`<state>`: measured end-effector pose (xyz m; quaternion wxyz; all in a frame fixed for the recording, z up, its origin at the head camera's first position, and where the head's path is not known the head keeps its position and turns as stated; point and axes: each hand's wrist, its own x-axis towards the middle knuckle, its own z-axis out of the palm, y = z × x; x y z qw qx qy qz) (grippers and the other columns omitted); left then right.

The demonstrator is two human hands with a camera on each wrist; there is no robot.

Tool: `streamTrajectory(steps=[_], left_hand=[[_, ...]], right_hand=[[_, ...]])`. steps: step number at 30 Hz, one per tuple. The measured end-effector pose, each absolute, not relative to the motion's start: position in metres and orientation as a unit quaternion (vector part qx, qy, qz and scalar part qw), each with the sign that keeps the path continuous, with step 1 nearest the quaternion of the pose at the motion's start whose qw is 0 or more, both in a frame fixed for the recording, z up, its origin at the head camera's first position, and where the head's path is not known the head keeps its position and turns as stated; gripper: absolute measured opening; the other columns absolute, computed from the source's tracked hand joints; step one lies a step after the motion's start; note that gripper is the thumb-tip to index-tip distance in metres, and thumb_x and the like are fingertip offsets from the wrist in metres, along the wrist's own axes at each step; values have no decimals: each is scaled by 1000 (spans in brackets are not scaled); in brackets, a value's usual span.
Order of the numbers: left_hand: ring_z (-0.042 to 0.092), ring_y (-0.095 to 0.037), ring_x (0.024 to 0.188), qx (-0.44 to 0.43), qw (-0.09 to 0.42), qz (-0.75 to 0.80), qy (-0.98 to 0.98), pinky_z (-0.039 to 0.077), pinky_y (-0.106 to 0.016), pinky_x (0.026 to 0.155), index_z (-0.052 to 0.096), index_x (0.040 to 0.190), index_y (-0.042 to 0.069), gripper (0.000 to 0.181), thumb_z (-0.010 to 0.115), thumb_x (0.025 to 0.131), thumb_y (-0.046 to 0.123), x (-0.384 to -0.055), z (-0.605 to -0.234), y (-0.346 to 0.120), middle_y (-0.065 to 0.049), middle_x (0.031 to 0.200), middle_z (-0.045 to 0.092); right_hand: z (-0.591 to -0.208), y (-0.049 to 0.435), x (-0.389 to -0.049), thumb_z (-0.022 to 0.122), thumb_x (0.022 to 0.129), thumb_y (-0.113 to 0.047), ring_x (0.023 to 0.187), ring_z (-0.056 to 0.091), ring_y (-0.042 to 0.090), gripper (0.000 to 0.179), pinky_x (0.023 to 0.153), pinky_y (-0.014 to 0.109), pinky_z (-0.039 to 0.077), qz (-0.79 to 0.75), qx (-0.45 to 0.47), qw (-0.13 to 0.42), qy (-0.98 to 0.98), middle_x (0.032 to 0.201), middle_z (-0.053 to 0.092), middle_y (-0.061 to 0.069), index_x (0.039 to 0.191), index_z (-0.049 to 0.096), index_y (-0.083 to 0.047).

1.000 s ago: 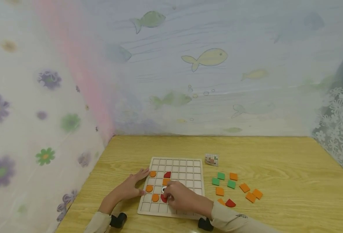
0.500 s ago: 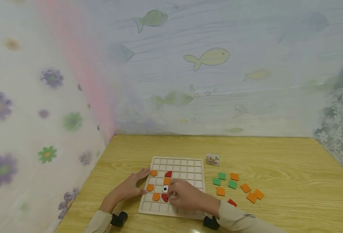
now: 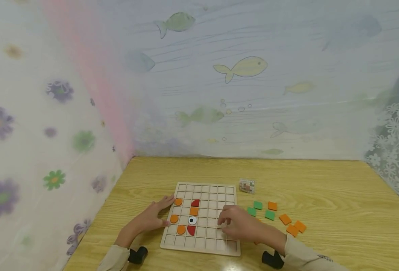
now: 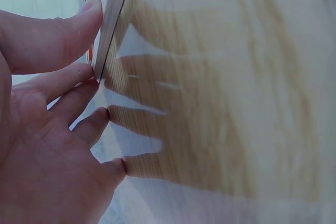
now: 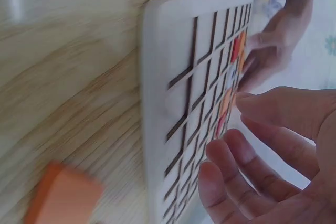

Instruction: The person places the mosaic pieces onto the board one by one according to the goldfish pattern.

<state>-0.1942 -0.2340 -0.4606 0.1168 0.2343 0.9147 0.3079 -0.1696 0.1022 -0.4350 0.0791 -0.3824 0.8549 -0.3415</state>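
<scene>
- Lower centre of the frame: pale wooden grid board (image 3: 211,214) on the wood-grain surface (image 3: 341,214).
- Along its left edge: left hand (image 3: 153,217), fingers spread, touching without grasping.
- Over its right side: right hand (image 3: 238,224), empty, fingers loosely bent.

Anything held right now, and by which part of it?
Nothing held. Left grip only touches the gridded board at its left edge; right grip is over the board's right edge, with nothing visible in it.

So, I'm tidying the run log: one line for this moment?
left hand: touches board; right hand: over board, empty; eye piece: on board; green tiles: on table
</scene>
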Motion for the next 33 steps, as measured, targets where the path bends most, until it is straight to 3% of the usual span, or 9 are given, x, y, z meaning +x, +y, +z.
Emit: streamTrajectory(steps=[6, 14, 19, 28, 33], left_hand=[[16, -40, 140, 230, 118, 302, 918, 5, -66, 107, 32, 147, 3, 77, 72, 82, 13, -193, -461, -234, -17, 153, 24], [15, -40, 140, 227, 119, 302, 918, 5, -66, 107, 31, 148, 3, 77, 72, 83, 15, -194, -461, -233, -16, 153, 25], [14, -40, 140, 234, 120, 312, 913, 3, -68, 105, 31, 148, 2, 78, 72, 83, 18, -193, -460, -233, -17, 153, 23], [13, -38, 141, 230, 125, 313, 913, 3, -67, 106, 31, 148, 4, 77, 71, 83, 18, -195, -461, -234, -14, 154, 22], [13, -38, 141, 226, 126, 308, 916, 3, -67, 106, 31, 148, 5, 77, 71, 83, 18, -196, -463, -233, -13, 154, 23]], right_hand=[[-434, 131, -170, 68, 83, -4, 75, 54, 10, 10, 63, 23, 49, -361, -372, 84, 851, 89, 59, -4, 91, 71, -10], [-431, 164, -170, 66, 83, 0, 71, 50, 14, 13, 55, 22, 46, -385, -373, 53, 842, 87, 58, 3, 94, 69, -6], [-426, 183, -167, 68, 84, -4, 73, 52, 10, 11, 54, 22, 47, -386, -354, 51, 850, 87, 59, 3, 95, 69, -7], [-439, 209, -167, 69, 83, -2, 68, 51, 3, 10, 47, 23, 46, -399, -361, -5, 843, 84, 61, 1, 91, 69, -7], [-446, 227, -166, 71, 82, -6, 69, 51, 4, 11, 49, 23, 45, -397, -338, -2, 853, 83, 59, -1, 92, 69, -10]])
